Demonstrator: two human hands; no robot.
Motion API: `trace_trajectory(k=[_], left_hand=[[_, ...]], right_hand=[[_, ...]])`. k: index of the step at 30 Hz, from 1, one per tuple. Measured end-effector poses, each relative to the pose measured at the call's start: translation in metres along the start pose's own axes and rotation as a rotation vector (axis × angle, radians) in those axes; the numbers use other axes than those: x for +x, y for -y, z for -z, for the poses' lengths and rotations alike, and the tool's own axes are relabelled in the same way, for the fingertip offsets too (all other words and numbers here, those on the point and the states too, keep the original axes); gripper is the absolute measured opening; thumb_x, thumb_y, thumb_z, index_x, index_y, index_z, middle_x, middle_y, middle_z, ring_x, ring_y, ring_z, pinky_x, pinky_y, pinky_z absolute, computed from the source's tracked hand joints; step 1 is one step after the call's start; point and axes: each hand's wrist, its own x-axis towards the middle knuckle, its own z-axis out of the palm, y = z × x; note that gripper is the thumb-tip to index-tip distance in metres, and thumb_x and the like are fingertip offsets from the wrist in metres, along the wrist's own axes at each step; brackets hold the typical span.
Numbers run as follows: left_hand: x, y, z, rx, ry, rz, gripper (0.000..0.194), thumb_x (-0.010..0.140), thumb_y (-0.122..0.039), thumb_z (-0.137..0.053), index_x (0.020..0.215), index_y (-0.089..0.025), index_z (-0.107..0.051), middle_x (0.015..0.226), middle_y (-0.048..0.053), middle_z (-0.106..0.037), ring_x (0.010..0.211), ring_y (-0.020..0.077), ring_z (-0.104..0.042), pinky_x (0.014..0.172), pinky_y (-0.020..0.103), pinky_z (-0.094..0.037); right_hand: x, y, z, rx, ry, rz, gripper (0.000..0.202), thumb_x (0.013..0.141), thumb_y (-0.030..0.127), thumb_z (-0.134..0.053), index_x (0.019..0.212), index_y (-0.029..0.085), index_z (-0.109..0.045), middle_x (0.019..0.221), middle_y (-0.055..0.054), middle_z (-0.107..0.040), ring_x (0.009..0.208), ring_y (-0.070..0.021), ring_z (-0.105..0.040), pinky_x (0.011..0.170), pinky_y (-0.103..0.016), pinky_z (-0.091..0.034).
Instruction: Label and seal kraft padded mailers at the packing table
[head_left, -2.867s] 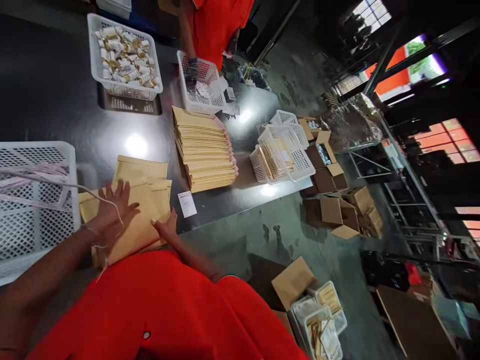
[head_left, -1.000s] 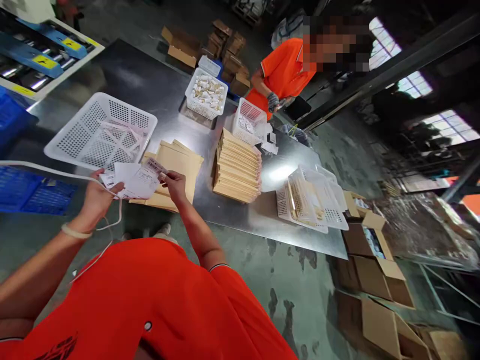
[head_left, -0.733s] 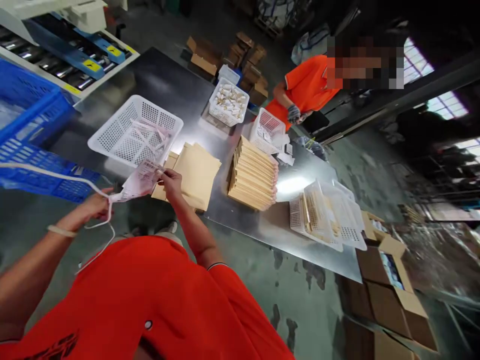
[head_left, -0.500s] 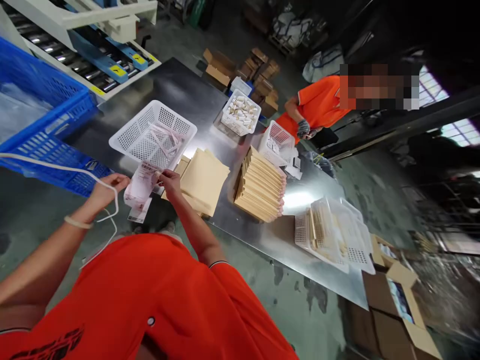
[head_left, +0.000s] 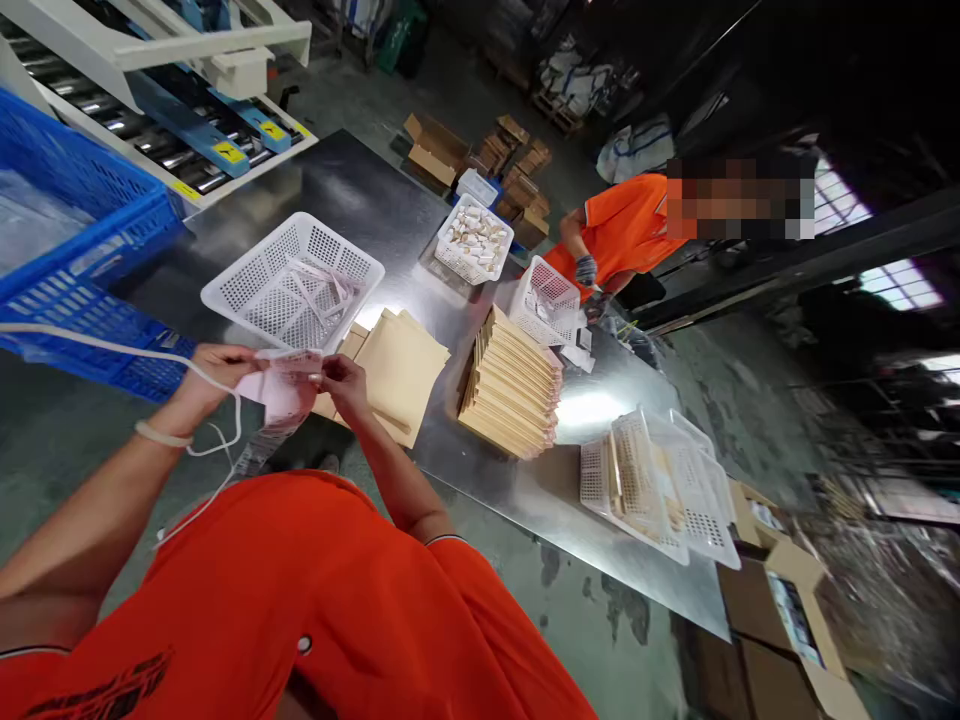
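Note:
A strip of pinkish-white printed labels (head_left: 289,385) is stretched between my two hands, over the near edge of the table. My left hand (head_left: 214,380) is closed in a pinch on its left end. My right hand (head_left: 345,388) pinches the strip's right side between thumb and fingers. Part of the strip hangs below, toward the floor. Just beyond the hands stands a white perforated basket (head_left: 229,290) with several thin pinkish strips (head_left: 322,290) inside. Close to my right hand lies a stack of flat kraft envelopes (head_left: 401,370).
A row of upright kraft envelopes (head_left: 510,390) stands mid-table. White baskets hold small white-and-tan pieces (head_left: 476,240). Nested baskets (head_left: 637,480) sit at the right end. A blue crate (head_left: 90,260) and roller conveyor (head_left: 150,140) are at left. A gloved co-worker (head_left: 622,230) stands opposite.
Both hands have raised and spread the label strip, which was hanging in a looser fold. My left hand has moved slightly up and now pinches its left end.

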Motion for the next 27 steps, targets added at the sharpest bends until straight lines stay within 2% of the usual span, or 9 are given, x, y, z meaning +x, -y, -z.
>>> trace_trajectory(k=[5,8,10,12,14,17,22,25,27], left_hand=[[0.027,-0.013,0.011,0.199,0.114,-0.637,0.032,0.094,-0.05,-0.079,0.081,-0.024,-0.091,0.093,0.008,-0.087,0.114,0.0282,-0.082,0.112,0.046,-0.065],[0.026,-0.019,-0.011,0.191,0.239,-0.839,0.036,0.103,-0.051,-0.075,0.08,-0.028,-0.09,0.119,0.01,-0.087,0.153,0.0346,-0.067,0.135,0.058,-0.049],[0.021,-0.017,-0.028,0.115,0.185,-0.75,0.032,0.102,-0.055,-0.081,0.092,-0.027,-0.091,0.147,0.011,-0.079,0.162,0.0346,-0.058,0.139,0.056,-0.045],[0.013,-0.01,-0.042,-0.054,0.127,-0.477,0.047,0.097,-0.067,-0.085,0.119,-0.025,-0.089,0.154,0.015,-0.074,0.153,0.0325,-0.065,0.133,0.054,-0.051],[0.003,-0.001,-0.049,-0.193,0.21,-0.139,0.077,0.088,-0.083,-0.086,0.133,-0.022,-0.083,0.137,0.018,-0.081,0.131,0.0322,-0.076,0.117,0.051,-0.063],[-0.012,0.005,-0.051,-0.182,0.407,0.143,0.084,0.06,-0.08,-0.105,0.11,-0.015,-0.088,0.106,0.018,-0.088,0.101,0.0357,-0.081,0.096,0.05,-0.068],[-0.029,-0.007,-0.051,-0.129,0.359,0.198,0.061,0.058,-0.061,-0.11,0.095,-0.017,-0.092,0.108,0.016,-0.091,0.101,0.0366,-0.083,0.101,0.052,-0.067],[-0.033,-0.017,-0.052,-0.147,0.31,0.191,0.064,0.062,-0.064,-0.107,0.101,-0.016,-0.092,0.119,0.018,-0.091,0.112,0.0379,-0.082,0.109,0.053,-0.065],[-0.035,-0.019,-0.053,-0.131,0.319,0.182,0.064,0.062,-0.065,-0.105,0.101,-0.016,-0.091,0.118,0.018,-0.091,0.11,0.0375,-0.082,0.109,0.052,-0.064]], right_hand=[[-0.014,0.024,0.031,-0.036,0.479,-0.188,0.065,0.04,0.042,-0.116,0.086,0.017,-0.078,0.082,-0.001,-0.078,0.081,-0.0177,-0.069,0.071,-0.027,-0.054],[-0.011,0.033,0.025,0.032,0.446,-0.158,0.066,0.046,0.053,-0.115,0.09,0.018,-0.08,0.085,-0.001,-0.08,0.079,-0.0161,-0.067,0.069,-0.025,-0.051],[-0.005,0.035,0.017,0.032,0.3,-0.083,0.058,0.059,0.06,-0.11,0.08,0.018,-0.077,0.068,0.003,-0.068,0.065,-0.0118,-0.056,0.062,-0.023,-0.044],[0.001,0.037,0.01,0.001,0.187,-0.038,0.053,0.072,0.061,-0.105,0.073,0.019,-0.072,0.057,0.006,-0.056,0.058,-0.0101,-0.048,0.059,-0.024,-0.038],[0.008,0.038,0.006,-0.002,0.119,-0.02,0.049,0.08,0.056,-0.101,0.07,0.019,-0.069,0.056,0.007,-0.052,0.057,-0.0101,-0.047,0.059,-0.025,-0.037],[0.019,0.04,0.004,0.039,0.063,-0.016,0.046,0.085,0.047,-0.098,0.069,0.02,-0.065,0.056,0.007,-0.052,0.057,-0.01,-0.047,0.059,-0.024,-0.04],[0.028,0.035,0.004,-0.013,-0.105,-0.022,0.031,0.091,0.043,-0.092,0.098,0.02,-0.072,0.077,0.003,-0.068,0.065,-0.0129,-0.061,0.063,-0.025,-0.052],[0.017,0.028,0.012,-0.243,-0.261,0.236,0.032,0.093,0.035,-0.092,0.117,0.022,-0.075,0.112,-0.006,-0.08,0.1,-0.0201,-0.077,0.083,-0.031,-0.064],[0.004,0.02,0.019,-0.419,-0.16,0.41,0.032,0.089,0.027,-0.096,0.117,0.023,-0.08,0.126,-0.01,-0.082,0.125,-0.025,-0.077,0.107,-0.038,-0.064]])
